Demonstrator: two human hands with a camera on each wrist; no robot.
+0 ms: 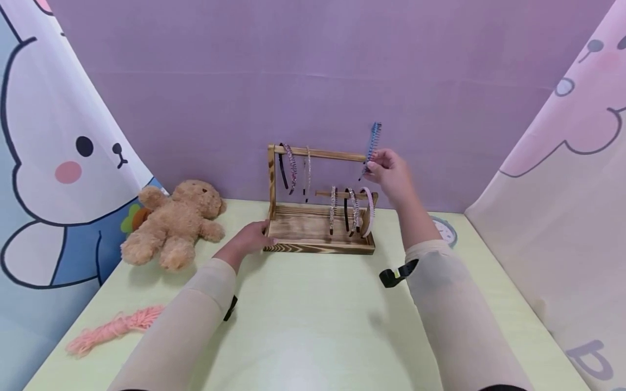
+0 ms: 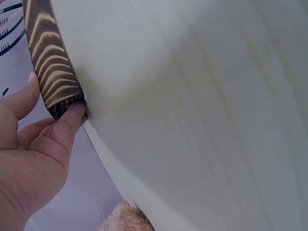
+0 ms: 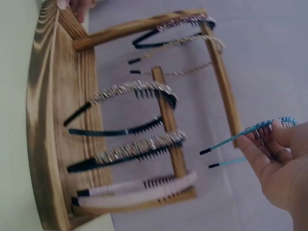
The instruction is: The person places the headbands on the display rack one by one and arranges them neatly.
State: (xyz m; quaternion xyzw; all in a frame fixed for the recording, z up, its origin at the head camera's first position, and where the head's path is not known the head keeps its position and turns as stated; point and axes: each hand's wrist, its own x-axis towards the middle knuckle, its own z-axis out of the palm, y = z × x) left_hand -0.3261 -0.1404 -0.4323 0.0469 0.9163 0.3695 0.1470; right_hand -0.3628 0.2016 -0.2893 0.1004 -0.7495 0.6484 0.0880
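My right hand (image 1: 391, 172) pinches a blue beaded headband (image 1: 374, 140) by the free end of the wooden rack's top bar (image 3: 222, 86); whether the headband touches the bar I cannot tell. My left hand (image 1: 249, 238) grips the left corner of the rack's base (image 1: 318, 248), with thumb and fingers on either side of the wood in the left wrist view. From the top bar hang a purple-pink glittery headband (image 1: 292, 168) and a thin pale sparkly headband (image 1: 308, 174). Two sparkly headbands (image 3: 137, 148) and a pale pink headband (image 1: 370, 212) hang on the lower bar.
A brown teddy bear (image 1: 181, 222) lies left of the rack, and a bundle of pink cord (image 1: 117, 328) is at the table's front left. Behind my right forearm a round clock (image 1: 446, 232) is partly hidden. A purple cloth (image 1: 313, 65) hangs behind the table.
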